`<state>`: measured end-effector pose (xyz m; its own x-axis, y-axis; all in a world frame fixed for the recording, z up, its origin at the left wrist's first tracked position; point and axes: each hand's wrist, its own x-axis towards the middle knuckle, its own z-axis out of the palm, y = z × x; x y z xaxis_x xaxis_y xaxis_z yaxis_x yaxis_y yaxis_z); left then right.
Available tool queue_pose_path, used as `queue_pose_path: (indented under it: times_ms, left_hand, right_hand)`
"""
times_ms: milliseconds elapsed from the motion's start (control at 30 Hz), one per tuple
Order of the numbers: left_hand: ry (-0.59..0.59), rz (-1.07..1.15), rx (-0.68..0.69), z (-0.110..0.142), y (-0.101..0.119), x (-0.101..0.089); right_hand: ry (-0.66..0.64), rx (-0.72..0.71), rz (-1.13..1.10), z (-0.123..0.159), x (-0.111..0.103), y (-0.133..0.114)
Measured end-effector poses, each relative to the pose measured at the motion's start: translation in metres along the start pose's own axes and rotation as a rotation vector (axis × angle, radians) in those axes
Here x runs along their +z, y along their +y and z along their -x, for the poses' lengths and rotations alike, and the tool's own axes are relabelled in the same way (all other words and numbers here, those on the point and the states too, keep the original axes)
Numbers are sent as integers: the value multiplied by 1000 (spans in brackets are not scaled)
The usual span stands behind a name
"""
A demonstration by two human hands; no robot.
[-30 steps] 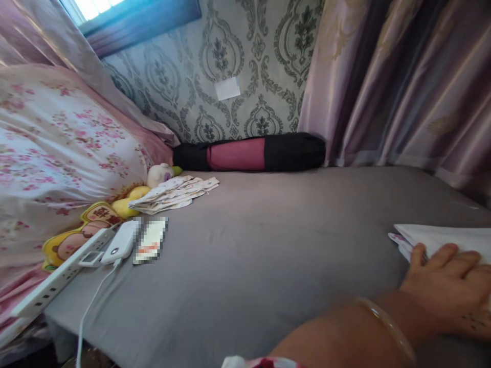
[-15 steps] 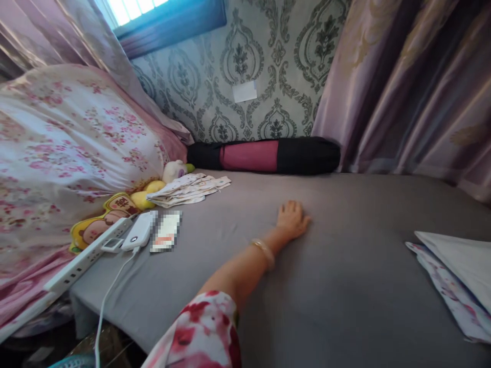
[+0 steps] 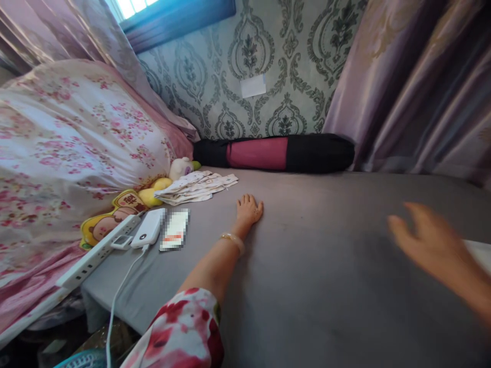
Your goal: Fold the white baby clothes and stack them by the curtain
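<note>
My left hand (image 3: 248,209) lies palm down on the grey sheet (image 3: 314,286), fingers spread and nothing in them. A bangle (image 3: 233,240) circles that wrist. Just to its left is a folded patterned cloth (image 3: 197,187). Over the right side of the sheet, my right hand (image 3: 429,240) is blurred by motion, its thumb and fingers apart and holding nothing I can see. Behind the right wrist, a corner of white cloth (image 3: 479,255) shows; the rest of it is covered by the arm or out of view.
A black and pink roll-shaped bag (image 3: 257,153) lies along the wall. At the left are a power strip (image 3: 99,253), a white power bank (image 3: 149,227) with a cable, a pixelated flat item (image 3: 175,230), plush toys (image 3: 103,225) and a floral cover (image 3: 84,143). Curtains (image 3: 418,92) hang at right.
My left hand has slid left across the sheet, closer to the patterned cloth. My right hand has come into view from the right, in front of the white cloth. The view has shifted slightly.
</note>
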<state>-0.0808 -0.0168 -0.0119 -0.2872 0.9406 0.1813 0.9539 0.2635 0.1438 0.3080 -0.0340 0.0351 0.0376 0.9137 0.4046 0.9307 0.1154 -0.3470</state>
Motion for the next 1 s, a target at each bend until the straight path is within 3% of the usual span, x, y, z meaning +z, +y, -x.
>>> queue_pose_path:
  times_ms: [100,167,267,333,433,633,1000]
  left_hand:
    - [27,14,12,1,2,-2]
    - [38,10,23,1,1,-5]
    - [28,1,63,-3,-3,-10]
    - [18,21,106,-10,-10,-13]
    - [-14,100,146,-26,-24,-17]
    - [-92,196,130,-60,-65,-31]
    - [159,56,-199,-64,-201,-87]
  right_hand:
    - [-224,-119,34,8,41,-62]
    - [-356,-92,61,17,68,-107]
    - [-446,-108,93,31,94,-159]
    - [-460,-118,120,37,101,-180]
    - [-419,-140,175,44,106,-193]
    - [-286,-210,253,54,112,-194]
    - [-246,-212,270,54,115,-196]
